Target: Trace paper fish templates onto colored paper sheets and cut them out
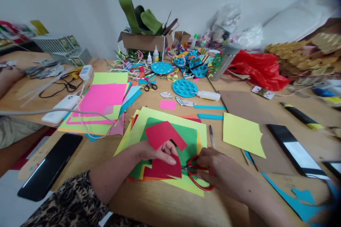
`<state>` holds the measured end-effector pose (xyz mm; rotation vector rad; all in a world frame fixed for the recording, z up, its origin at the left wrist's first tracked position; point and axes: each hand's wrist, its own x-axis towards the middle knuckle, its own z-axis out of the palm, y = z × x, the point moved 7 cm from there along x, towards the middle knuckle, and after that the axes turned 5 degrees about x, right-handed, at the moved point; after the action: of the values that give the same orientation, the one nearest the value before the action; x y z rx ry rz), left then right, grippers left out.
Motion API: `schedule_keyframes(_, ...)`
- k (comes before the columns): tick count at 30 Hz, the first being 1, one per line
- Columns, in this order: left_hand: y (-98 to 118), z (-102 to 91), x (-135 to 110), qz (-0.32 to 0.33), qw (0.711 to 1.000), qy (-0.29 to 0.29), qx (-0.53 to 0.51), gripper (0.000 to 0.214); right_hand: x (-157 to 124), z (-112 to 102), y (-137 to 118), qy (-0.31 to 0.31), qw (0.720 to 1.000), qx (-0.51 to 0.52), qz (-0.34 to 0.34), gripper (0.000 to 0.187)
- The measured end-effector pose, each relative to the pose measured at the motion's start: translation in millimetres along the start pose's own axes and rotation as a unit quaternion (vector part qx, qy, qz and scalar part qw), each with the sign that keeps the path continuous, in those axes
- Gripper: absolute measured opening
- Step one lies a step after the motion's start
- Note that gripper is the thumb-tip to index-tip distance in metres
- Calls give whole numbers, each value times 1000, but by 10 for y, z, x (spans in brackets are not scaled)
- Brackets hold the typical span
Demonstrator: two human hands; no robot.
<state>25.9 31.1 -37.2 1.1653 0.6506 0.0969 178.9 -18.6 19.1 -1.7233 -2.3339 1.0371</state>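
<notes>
My left hand point(162, 151) is closed on a piece of dark red paper point(166, 166), the thumb pressing on its face. Part of the red paper rises behind my fingers, bent or cut into a corner shape. In my right hand point(213, 165) is a pair of red-handled scissors point(198, 172), its blades pointing left at the right edge of the red paper. How far the blades are apart is hard to see. Beneath both hands lies a stack of coloured sheets, with green paper point(160, 131) over a pale yellow sheet point(144, 115).
A pink sheet point(102, 97) tops another paper pile at left. Near it lies a black phone point(50, 165). Small black scissors point(150, 86), a blue scaled disc point(184, 88) and a glue bottle point(209, 95) are farther back. At right are yellow paper point(241, 133) and a pen point(211, 136).
</notes>
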Motion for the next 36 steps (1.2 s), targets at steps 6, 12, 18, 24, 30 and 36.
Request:
schedule_keyframes(6, 110, 215, -11, 33, 997, -55, -42, 37, -43, -21, -67, -19, 983, 181, 31, 32)
schedule_keyframes(12, 114, 116, 78, 133, 967, 110, -187, 29, 19, 237, -223, 90, 950, 295, 54, 33)
schedule_keyframes(18, 60, 109, 61, 123, 965, 134, -188, 43, -34, 243, -102, 204, 896, 387, 82, 33)
schedule_keyframes(24, 88, 270, 46, 97, 991, 55, -78, 70, -155, -368, 250, 280, 876, 387, 75, 31)
schedule_keyframes(30, 143, 603, -202, 92, 968, -168, 160, 54, 306, -751, 450, 262, 908, 325, 26, 30)
schedule_keyframes(36, 515, 445, -316, 183, 960, -16, 210, 33, 1117, -828, 497, 170, 948, 270, -7, 31)
